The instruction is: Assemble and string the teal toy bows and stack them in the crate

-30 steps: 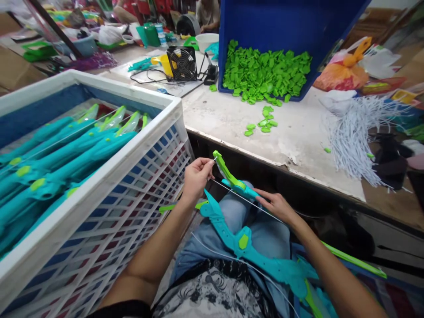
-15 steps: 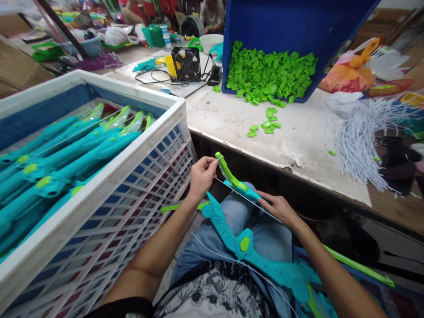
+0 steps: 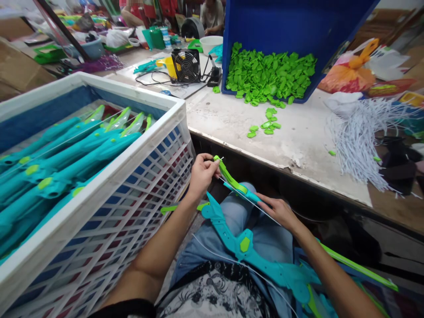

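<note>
My left hand point(image 3: 202, 173) pinches a white cord point(image 3: 249, 199) beside the tip of a green curved arm point(image 3: 230, 177); a short cord end sticks out at that tip. This green arm joins a teal part point(image 3: 252, 196), and my right hand point(image 3: 278, 210) has its fingers closed round that part. The cord runs from my left hand down past my right hand. Across my lap lies a larger teal piece point(image 3: 228, 238) with a green hexagonal inset point(image 3: 244, 244) and a loose white cord hanging below it.
A white crate point(image 3: 180, 106) of teal parts stands at the left. On the table point(image 3: 212, 112) are a blue bin point(image 3: 265, 26) of green pieces, a small black fan point(image 3: 186, 65) and a bundle of white cords point(image 3: 356, 137). Another person point(image 3: 212, 17) sits at the back.
My left hand has shifted slightly toward the green tip, and the cord end now pokes out on the tip's far side. My right hand has hardly moved.
</note>
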### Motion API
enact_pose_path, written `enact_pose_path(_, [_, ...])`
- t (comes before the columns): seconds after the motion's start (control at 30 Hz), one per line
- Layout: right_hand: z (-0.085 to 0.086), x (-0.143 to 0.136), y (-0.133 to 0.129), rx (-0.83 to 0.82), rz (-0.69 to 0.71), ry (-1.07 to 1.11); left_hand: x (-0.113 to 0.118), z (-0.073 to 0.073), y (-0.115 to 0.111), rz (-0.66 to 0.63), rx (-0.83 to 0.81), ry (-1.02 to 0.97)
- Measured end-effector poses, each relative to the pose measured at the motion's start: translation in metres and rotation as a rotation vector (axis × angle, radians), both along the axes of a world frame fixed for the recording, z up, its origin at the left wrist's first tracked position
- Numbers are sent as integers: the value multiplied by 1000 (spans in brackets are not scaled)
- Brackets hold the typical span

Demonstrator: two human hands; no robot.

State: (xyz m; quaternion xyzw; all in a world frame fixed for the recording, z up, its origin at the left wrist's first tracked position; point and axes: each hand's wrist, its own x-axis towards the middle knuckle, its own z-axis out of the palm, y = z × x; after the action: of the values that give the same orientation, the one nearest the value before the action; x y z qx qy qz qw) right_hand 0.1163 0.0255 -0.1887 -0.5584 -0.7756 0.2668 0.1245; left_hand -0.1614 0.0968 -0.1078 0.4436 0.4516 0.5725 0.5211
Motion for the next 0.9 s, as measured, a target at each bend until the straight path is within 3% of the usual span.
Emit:
enact_pose_path(0.17, [0, -1, -2, 120, 60, -41, -9, 0, -3, -106, -58, -37])
enact_pose_path(0.33, [47, -47, 39, 406, -30, 170, -10, -5, -8, -87, -50, -70])
enact_pose_path(0.43, [76, -91, 78, 385, 69, 428, -9, -6, -9, -87, -61, -78])
enact_pose_path(0.53, [89, -121, 109, 328, 220, 552, -11, -6, -10, -87, -76, -89])
enact_pose_path(0.7, [97, -134, 114, 326, 310, 508, -15, -5, -10, -104, -108, -76])
enact_pose_path(0.8, [97, -136, 109, 344, 340, 465, -17, -5, -10, -109, -122, 109])
enact_pose_path(0.9, [97, -124, 128, 322, 302, 431, -15, -6, -13, 43, 33, 468])
